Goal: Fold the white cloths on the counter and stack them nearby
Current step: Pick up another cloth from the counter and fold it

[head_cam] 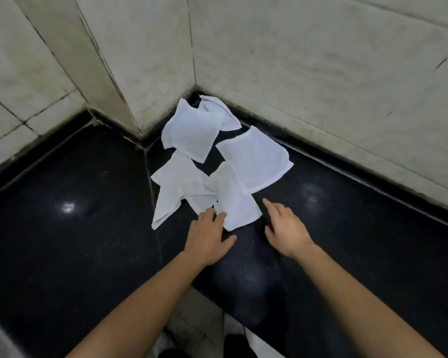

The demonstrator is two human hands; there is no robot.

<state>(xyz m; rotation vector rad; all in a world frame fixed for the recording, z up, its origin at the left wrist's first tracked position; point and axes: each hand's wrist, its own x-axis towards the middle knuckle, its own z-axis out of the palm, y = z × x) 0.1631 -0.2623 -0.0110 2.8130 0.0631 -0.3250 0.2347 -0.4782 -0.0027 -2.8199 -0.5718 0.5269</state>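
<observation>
Five white cloths (pixel 194 133) lie loose and overlapping on the black counter (pixel 88 228), near the tiled wall corner (pixel 192 47). Left hand (pixel 208 237) flat, straight fingers touching the nearest cloth (pixel 237 202). Right hand (pixel 287 229) spread open just beside it, holding nothing.

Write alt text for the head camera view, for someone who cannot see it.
A person's left hand and right hand, both open, reach for the nearest cloth of about five unfolded white cloths scattered on a glossy black counter. The left hand touches its edge; pale tiled walls form the corner behind.
</observation>
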